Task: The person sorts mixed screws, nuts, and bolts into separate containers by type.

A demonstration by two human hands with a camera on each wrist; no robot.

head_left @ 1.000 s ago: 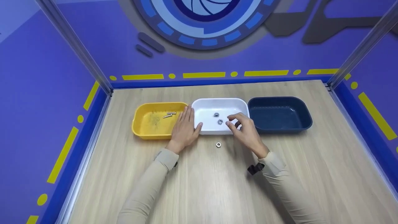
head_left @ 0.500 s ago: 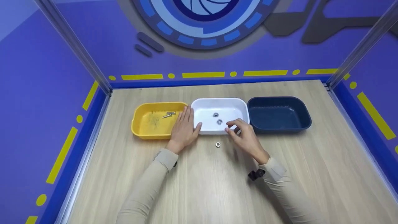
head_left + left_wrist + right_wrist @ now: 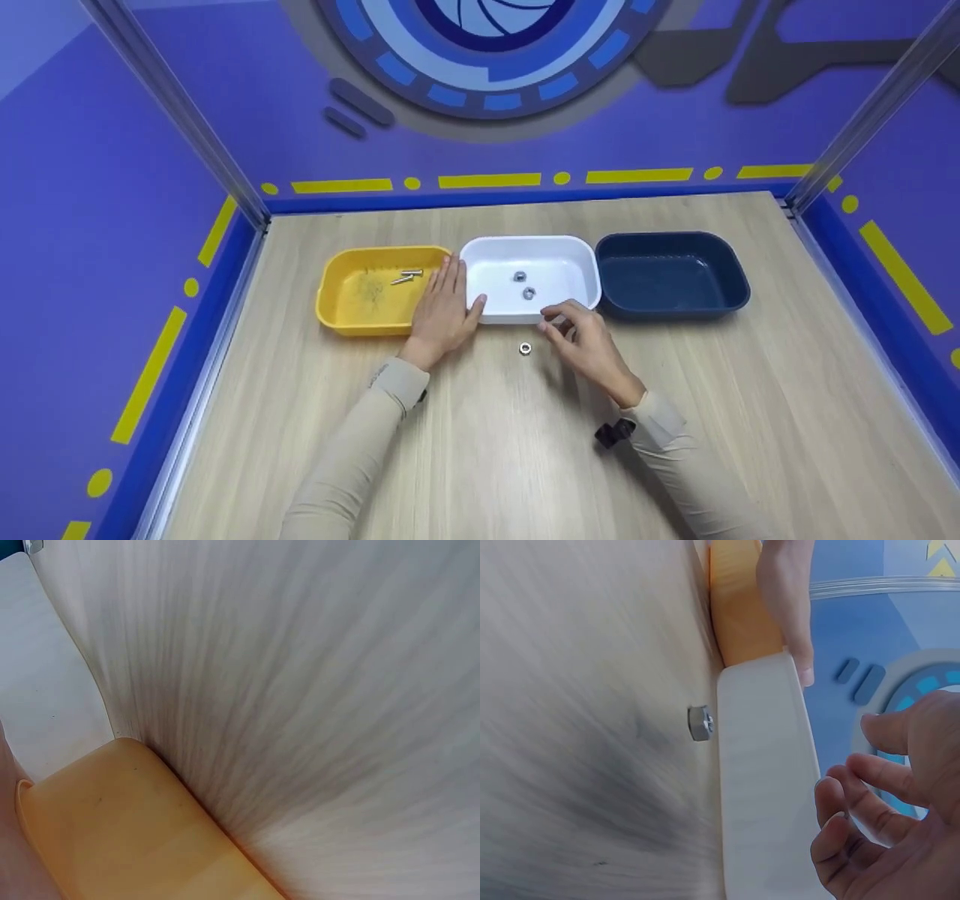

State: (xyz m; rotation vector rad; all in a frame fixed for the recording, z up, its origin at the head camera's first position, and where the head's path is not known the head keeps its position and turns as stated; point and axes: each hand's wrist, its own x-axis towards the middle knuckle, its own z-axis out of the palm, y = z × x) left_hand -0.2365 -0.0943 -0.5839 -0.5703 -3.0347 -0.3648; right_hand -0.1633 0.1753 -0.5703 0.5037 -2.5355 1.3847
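My left hand (image 3: 442, 304) rests with straight fingers over the meeting rims of the yellow tray (image 3: 360, 330) and the white tray (image 3: 495, 259). Its thumb lies at the white tray's front edge. Over that tray's front right corner hovers my right hand (image 3: 589, 341), thumb and index finger apart with nothing between them; the right wrist view shows the other fingers (image 3: 885, 821) loosely curled. A loose hex nut (image 3: 525, 348) lies on the table just in front of the white tray. Two more nuts (image 3: 529, 293) are inside it.
Small screws (image 3: 409, 274) lie in the yellow tray. A dark blue tray (image 3: 675, 311) stands at the right end of the row. Blue printed panels (image 3: 465, 157) wall the wooden table (image 3: 495, 450) at the back and sides.
My right hand has come down and slightly toward me, from over the white tray's inside to its front edge. The left hand stays in place.
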